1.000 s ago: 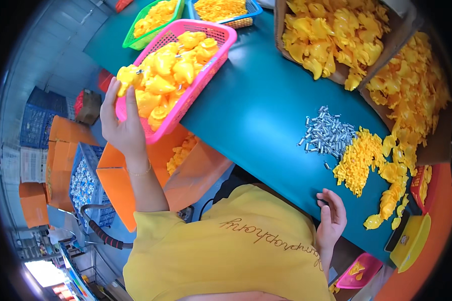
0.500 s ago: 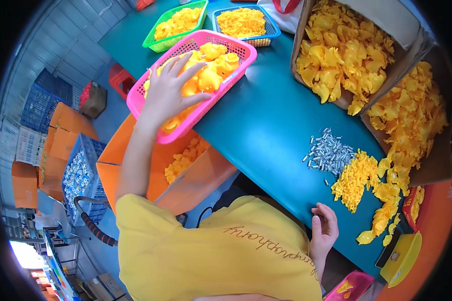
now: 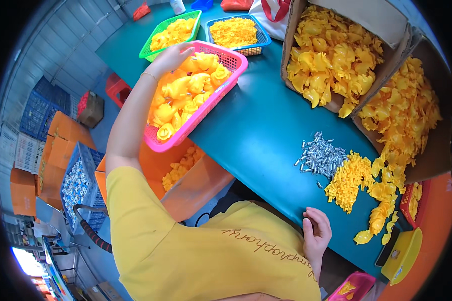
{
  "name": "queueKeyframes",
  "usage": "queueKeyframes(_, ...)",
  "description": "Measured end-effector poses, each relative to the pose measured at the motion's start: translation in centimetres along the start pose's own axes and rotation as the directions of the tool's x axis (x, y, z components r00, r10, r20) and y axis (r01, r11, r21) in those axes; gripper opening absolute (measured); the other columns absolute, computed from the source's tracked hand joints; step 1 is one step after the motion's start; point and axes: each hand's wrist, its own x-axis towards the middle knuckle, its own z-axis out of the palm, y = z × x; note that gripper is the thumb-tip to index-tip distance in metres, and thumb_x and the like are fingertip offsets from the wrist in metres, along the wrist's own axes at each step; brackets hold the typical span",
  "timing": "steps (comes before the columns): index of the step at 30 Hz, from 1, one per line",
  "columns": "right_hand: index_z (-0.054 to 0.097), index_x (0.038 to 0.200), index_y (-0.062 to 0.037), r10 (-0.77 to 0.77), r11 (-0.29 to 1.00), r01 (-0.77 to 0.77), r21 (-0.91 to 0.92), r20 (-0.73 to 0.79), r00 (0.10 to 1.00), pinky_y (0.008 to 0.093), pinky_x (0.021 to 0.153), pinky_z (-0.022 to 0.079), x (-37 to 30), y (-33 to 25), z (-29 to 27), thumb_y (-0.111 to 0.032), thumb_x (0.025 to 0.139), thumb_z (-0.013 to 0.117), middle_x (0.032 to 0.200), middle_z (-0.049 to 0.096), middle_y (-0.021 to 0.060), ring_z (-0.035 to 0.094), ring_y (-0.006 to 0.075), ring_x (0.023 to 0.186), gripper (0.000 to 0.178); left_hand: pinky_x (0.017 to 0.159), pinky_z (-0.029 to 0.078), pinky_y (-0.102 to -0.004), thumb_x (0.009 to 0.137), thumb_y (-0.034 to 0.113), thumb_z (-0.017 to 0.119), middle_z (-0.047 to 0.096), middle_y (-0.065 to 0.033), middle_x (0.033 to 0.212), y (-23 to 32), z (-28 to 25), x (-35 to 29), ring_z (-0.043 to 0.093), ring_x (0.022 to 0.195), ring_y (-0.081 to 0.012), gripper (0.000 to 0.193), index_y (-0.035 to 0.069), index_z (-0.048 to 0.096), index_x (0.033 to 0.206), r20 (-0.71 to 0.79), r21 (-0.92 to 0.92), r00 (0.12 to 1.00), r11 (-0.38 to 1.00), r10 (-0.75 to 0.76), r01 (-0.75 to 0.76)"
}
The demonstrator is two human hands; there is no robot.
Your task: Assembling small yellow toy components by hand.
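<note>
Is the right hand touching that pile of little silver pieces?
Apart. The head view shows a stretch of teal tabletop between the right hand and the silver pile.

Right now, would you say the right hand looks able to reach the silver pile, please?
Probably yes: the right hand is by the table, and apart from one loose silver piece, bare surface lies between it and the silver pile.
</note>
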Motion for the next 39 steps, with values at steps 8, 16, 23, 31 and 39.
queueKeyframes(8, 0.072, 0.114, 0.0012, -0.034, 0.997, 0.039, -0.065, 0.088, 0.996, 0.0310, 0.091, 0.055, -0.4, 0.2, -0.8, 0.005, 0.095, 0.069, 0.118, 0.069, 0.0143, 0.068, 0.0215, 0.105, 0.019, 0.096, 0.056, -0.0403, 0.105, 0.052, 0.058, 0.073, -0.0172, 0.129, 1.0, 0.4, -2.8, 0.070, 0.116, -0.0294, 0.052, 0.014, 0.068, 0.139, -0.235, 0.025, 0.931, 0.960, 0.278, -0.280)
queueKeyframes(16, 0.077, 0.105, -0.0012, -0.056, 0.991, 0.064, -0.114, 0.073, 0.996, 0.0363, 0.089, 0.056, 1.5, -0.8, 0.0, 0.001, 0.089, 0.078, 0.107, 0.077, 0.0131, 0.073, 0.0271, 0.100, 0.016, 0.095, 0.055, -0.0406, 0.092, 0.016, 0.078, 0.076, -0.0113, 0.114, 11.4, 4.5, -16.2, 0.071, 0.107, -0.0310, 0.024, 0.006, 0.077, 0.114, -0.205, -0.114, 0.665, 0.658, 0.718, -0.745)
queueKeyframes(23, 0.077, 0.104, -0.0006, -0.077, 0.995, 0.083, -0.062, 0.092, 0.993, 0.0360, 0.088, 0.057, 0.9, -0.8, -0.4, 0.001, 0.090, 0.076, 0.107, 0.077, 0.0136, 0.073, 0.0262, 0.100, 0.014, 0.102, 0.053, -0.0436, 0.089, 0.022, 0.080, 0.072, -0.0132, 0.127, 17.3, 15.0, -11.5, 0.064, 0.121, -0.0336, 0.032, 0.010, 0.074, 0.118, -0.262, -0.182, 0.534, 0.502, 0.804, -0.846)
queueKeyframes(31, 0.078, 0.104, -0.0011, -0.074, 0.995, 0.081, -0.054, 0.115, 0.991, 0.0358, 0.088, 0.057, 0.3, -1.1, -0.6, 0.000, 0.090, 0.076, 0.107, 0.078, 0.0128, 0.073, 0.0260, 0.099, 0.014, 0.117, 0.041, -0.0498, 0.080, 0.067, 0.080, 0.059, -0.0192, 0.148, 29.4, 17.1, 2.8, 0.054, 0.137, -0.0414, 0.091, 0.024, 0.051, 0.155, -0.652, 0.283, 0.377, 0.673, 0.657, -0.683)
queueKeyframes(39, 0.078, 0.104, -0.0008, -0.089, 0.995, 0.093, -0.029, 0.113, 0.990, 0.0364, 0.086, 0.058, 0.7, -1.1, -0.8, -0.002, 0.092, 0.076, 0.105, 0.078, 0.0132, 0.074, 0.0266, 0.098, 0.013, 0.114, 0.044, -0.0452, 0.080, 0.075, 0.073, 0.061, -0.0222, 0.145, 29.3, 17.7, 3.1, 0.059, 0.135, -0.0362, 0.097, 0.023, 0.047, 0.159, -0.263, 0.061, 0.759, 0.795, 0.596, -0.603)
